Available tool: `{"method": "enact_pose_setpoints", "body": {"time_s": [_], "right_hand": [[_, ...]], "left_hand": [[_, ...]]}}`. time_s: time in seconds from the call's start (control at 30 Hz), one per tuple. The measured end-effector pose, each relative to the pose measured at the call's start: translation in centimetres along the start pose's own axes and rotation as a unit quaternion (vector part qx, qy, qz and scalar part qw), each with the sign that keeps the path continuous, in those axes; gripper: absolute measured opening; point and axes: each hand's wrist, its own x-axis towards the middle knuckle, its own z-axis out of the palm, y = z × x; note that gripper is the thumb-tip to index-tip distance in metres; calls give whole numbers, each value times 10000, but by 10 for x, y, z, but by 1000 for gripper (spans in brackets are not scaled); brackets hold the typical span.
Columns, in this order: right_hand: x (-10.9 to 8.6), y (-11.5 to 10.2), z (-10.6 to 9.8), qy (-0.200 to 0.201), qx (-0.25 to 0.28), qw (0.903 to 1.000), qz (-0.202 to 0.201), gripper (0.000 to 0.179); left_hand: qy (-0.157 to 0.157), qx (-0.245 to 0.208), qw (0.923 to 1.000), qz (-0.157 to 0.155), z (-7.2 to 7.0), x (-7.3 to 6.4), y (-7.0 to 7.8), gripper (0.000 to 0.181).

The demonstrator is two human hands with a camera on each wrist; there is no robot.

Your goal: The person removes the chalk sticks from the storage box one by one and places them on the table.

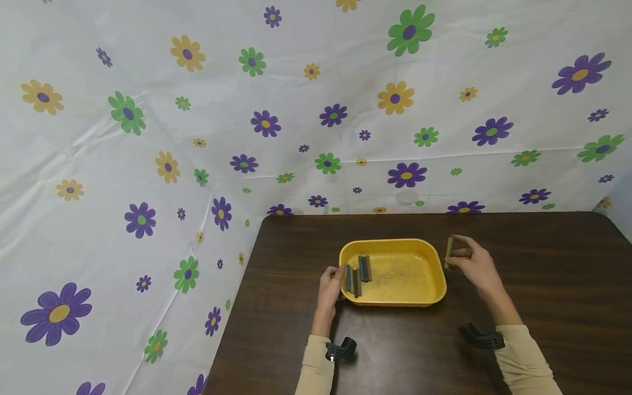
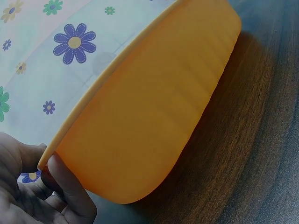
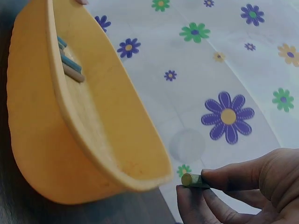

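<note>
A yellow plastic tray (image 1: 395,303) stands on the dark wooden table. Its left rim is pinched between the thumb and fingers of my left hand (image 1: 329,285); the left wrist view shows this grip from outside the tray wall (image 2: 135,116). Just beyond the tray's right end, my right hand (image 1: 476,266) holds a yellow-green chalk stick (image 1: 449,252) upright by its ends. One round end of that chalk stick (image 3: 187,180) faces the right wrist camera. Inside the tray, several blue, brown and dark chalk sticks (image 1: 365,269) lie side by side in two groups at the left.
Dark wood tabletop (image 1: 558,274) surrounds the tray. A white flower-patterned sheet (image 1: 296,148) hangs behind the table and along its left side. Each forearm wears a black wrist mount, the left one (image 1: 340,349) below the tray, the right one (image 1: 481,337) lower right.
</note>
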Motion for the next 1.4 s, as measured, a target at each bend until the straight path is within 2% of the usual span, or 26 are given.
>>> {"method": "enact_pose_setpoints", "body": {"time_s": [0.2, 0.47, 0.8, 0.97, 1.4], "right_hand": [[-1, 11, -8, 44, 223, 9997, -17, 67], [0, 34, -17, 111, -558, 9983, 143, 65], [0, 60, -25, 31, -946, 9952, 234, 65], [4, 71, -28, 11, -1358, 9906, 183, 65], [8, 78, -28, 6, -2111, 9773, 156, 62]], "left_hand": [[30, -23, 10000, -47, 0, -1, 0, 33], [89, 29, 10000, 31, 1, 0, 0, 33], [-26, -57, 10000, -43, -1, -1, 0, 31], [-14, -83, 9999, -63, -1, -2, 1, 31], [11, -69, 10000, -48, 0, -1, 0, 30]]}}
